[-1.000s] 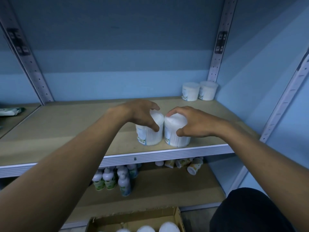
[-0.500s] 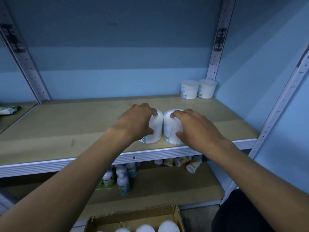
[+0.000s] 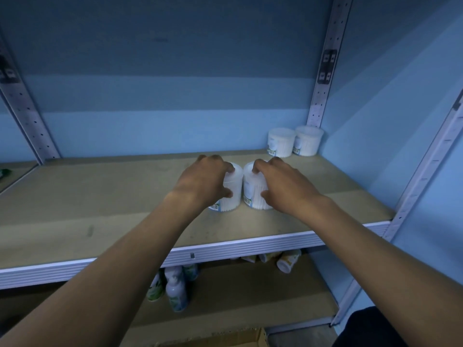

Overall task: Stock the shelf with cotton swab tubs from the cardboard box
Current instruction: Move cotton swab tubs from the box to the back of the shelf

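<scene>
Head camera shows my left hand [image 3: 204,180] wrapped around one tub [image 3: 229,196] and my right hand [image 3: 285,187] around another tub [image 3: 254,194], both standing side by side on the middle of the shelf [image 3: 100,196]. Two more tubs [image 3: 294,141] stand already in the back right corner. Only a corner of the box [image 3: 225,340] is visible below, so I judge the stocking has only begun.

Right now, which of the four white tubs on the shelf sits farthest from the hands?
The tub in the back right corner, against the side wall. Its neighbour stands just left of it; the other two are held.
</scene>
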`<state>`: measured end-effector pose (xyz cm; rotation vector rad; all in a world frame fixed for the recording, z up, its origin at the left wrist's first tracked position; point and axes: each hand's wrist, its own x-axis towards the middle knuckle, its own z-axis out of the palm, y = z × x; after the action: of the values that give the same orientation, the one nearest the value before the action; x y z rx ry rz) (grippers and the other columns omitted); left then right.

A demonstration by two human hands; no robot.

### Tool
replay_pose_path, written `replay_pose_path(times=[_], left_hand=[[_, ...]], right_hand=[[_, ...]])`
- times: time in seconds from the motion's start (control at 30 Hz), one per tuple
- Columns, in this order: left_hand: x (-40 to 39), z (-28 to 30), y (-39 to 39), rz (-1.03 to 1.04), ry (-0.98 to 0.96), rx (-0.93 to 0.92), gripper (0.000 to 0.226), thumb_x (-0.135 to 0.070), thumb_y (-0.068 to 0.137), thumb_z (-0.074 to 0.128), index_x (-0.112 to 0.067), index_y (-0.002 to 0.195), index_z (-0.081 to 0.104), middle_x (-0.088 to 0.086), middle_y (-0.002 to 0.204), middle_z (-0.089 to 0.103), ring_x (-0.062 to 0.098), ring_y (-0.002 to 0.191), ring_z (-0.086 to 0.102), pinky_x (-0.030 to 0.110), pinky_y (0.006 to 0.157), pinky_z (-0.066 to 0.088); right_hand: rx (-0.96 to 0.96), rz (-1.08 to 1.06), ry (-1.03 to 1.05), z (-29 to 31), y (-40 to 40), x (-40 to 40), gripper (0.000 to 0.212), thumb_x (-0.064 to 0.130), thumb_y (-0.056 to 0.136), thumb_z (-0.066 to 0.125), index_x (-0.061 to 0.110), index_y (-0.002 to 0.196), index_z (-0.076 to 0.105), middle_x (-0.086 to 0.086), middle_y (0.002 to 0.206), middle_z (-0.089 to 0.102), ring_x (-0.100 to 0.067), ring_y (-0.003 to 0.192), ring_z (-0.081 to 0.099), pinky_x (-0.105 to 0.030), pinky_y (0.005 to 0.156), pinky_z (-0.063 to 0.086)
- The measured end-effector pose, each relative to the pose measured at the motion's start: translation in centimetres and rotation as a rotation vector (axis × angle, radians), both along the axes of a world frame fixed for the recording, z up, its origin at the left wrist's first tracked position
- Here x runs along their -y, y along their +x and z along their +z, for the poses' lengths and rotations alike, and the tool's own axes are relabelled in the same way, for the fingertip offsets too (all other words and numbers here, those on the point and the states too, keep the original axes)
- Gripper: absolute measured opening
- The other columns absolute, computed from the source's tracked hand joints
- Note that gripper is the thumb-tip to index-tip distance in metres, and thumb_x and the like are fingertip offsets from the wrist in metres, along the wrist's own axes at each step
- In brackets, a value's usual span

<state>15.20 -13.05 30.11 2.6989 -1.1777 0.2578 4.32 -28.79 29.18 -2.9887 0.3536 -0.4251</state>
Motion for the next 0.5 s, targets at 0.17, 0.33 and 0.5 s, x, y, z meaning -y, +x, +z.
replay_pose_path(times=[0.17, 0.33, 0.5], left_hand=[[1.6, -0.1, 1.9, 0.006, 0.006, -0.015, 0.063, -0.036, 0.081, 0.077, -0.027, 0.139, 0.054, 0.001, 0.135, 0.053, 0.025, 0.125, 0.045, 0.04, 0.099, 0.045], [3.2, 0.0, 4.1, 0.017, -0.012, -0.068, 0.064, -0.034, 0.08, 0.078, -0.028, 0.139, 0.053, 0.0, 0.135, 0.052, 0.024, 0.128, 0.043, 0.037, 0.1, 0.043], [5.0, 0.0, 6.1, 0.045, -0.021, -0.073, 0.064, -0.033, 0.08, 0.079, -0.027, 0.138, 0.054, 0.0, 0.135, 0.054, 0.024, 0.128, 0.045, 0.035, 0.097, 0.042]], right_hand=[[-0.013, -0.014, 0.0, -0.1, 2.5, 1.7, 0.051, 0.005, 0.085, 0.062, 0.023, 0.13, 0.047, -0.011, 0.123, 0.047, -0.037, 0.103, 0.059, -0.033, 0.069, 0.04], [-0.025, -0.022, 0.03, -0.3, 4.8, 3.3, 0.054, 0.002, 0.086, 0.06, 0.023, 0.132, 0.045, -0.01, 0.124, 0.045, -0.032, 0.106, 0.056, -0.032, 0.072, 0.038], [-0.031, -0.045, 0.055, -0.4, 7.2, 4.6, 0.053, 0.003, 0.085, 0.061, 0.024, 0.13, 0.045, -0.009, 0.122, 0.044, -0.031, 0.104, 0.056, -0.032, 0.071, 0.038]])
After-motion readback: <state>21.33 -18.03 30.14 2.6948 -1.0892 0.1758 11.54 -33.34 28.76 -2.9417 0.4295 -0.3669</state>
